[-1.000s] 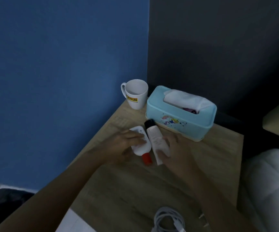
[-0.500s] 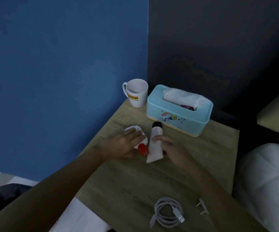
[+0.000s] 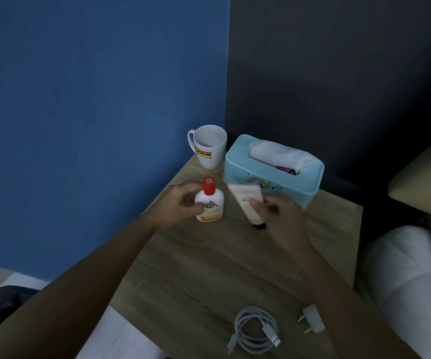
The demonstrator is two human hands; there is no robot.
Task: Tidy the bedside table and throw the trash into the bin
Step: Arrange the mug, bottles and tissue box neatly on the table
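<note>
Nearest, at 6 o'clock on the wooden table (image 3: 183, 288), lie a coiled white cable (image 3: 257, 330) and, just beside it, a plug (image 3: 311, 320). Mid-table, the left hand (image 3: 180, 204) is closed around a small white bottle (image 3: 210, 203), upright with its red cap on top. The right hand (image 3: 277, 216) pinches a pale tube (image 3: 248, 203), tilted, dark cap down by the tabletop. At 12 o'clock the blue tissue box (image 3: 274, 172) holds white tissue bulging from its slot, something pink beside it. At 11 stands an empty white mug (image 3: 210, 146) with a yellow label.
</note>
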